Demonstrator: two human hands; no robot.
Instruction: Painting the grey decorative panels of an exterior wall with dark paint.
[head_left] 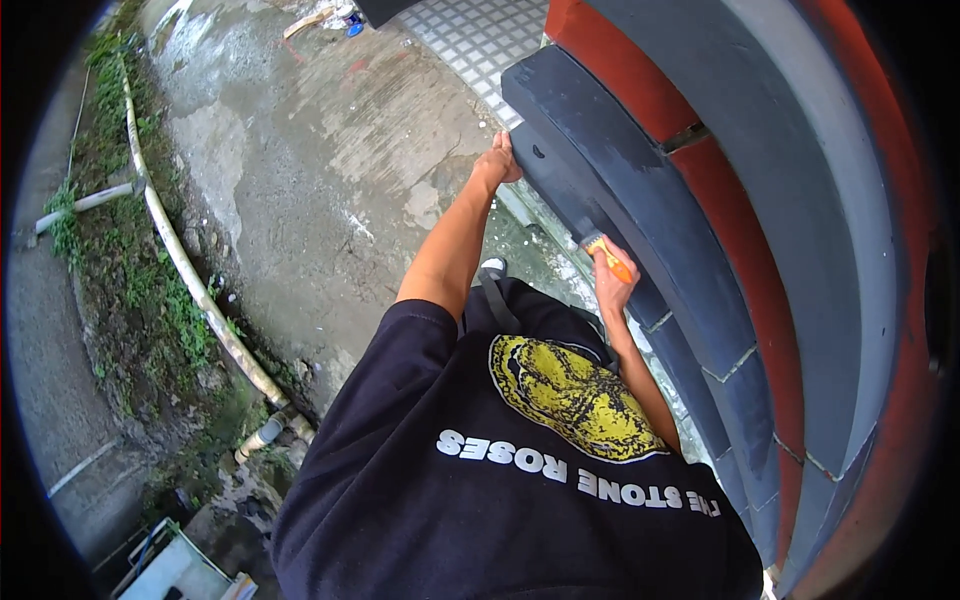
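My right hand point(613, 284) is closed around the handle of a paintbrush point(624, 271), orange with a pale ferrule. Its dark bristles touch the lower face of a dark grey painted ledge point(560, 172), which looks wet or freshly coated in places. Farther forward, my left hand point(497, 163) is at the left edge of that same ledge, its fingers curled over it and the fingertips partly hidden. A small darker mark point(539, 152) shows on the grey face near the left hand.
Red bands point(725, 190) and more grey bands point(800, 200) rise in steps on the right. Grey-and-white tiles point(470, 40) lie at the far end. Rough concrete point(320, 190) spreads to the left, bordered by a long pale pipe point(180, 260) and weeds. A blue object point(354, 25) lies far off.
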